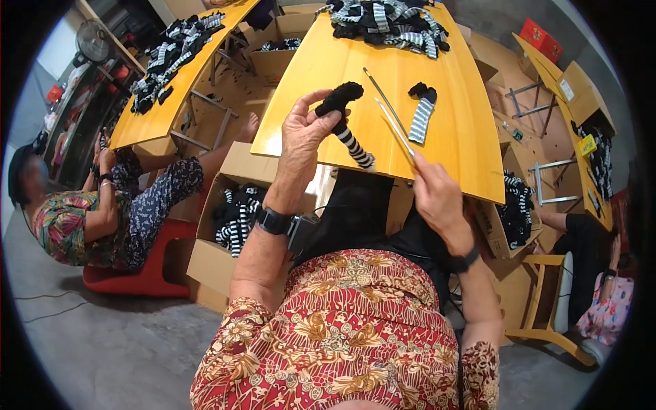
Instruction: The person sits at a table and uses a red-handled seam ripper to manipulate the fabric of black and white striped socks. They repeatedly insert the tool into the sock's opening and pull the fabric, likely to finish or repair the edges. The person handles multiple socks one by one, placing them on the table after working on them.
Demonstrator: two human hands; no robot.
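1. The left hand [304, 130] is raised over the near edge of the yellow table [465, 137], fingers curled shut around a small sewn piece [345, 123]: a fuzzy black top with a black-and-white striped tail hanging below the fingers.
2. The right hand [437, 195] sits lower, at the table's front edge, closed in a pinch on the near end of a pair of long thin metal rods [389, 113]. The rods slant up and away across the tabletop; whether they are joined like tweezers I cannot tell from here.
3. A second striped piece [422, 113], with a black end, lies flat on the table just right of the rods, apart from both hands.
4. A heap of striped and black pieces [389, 24] covers the far end of the table.
5. An open cardboard box [229, 219] stands on the floor to the left of the worker's knees, with more striped pieces inside.
6. Both wrists carry dark watches.
7. A seated person [89, 212] in patterned clothes works at the next yellow table [157, 116], on a red stool.
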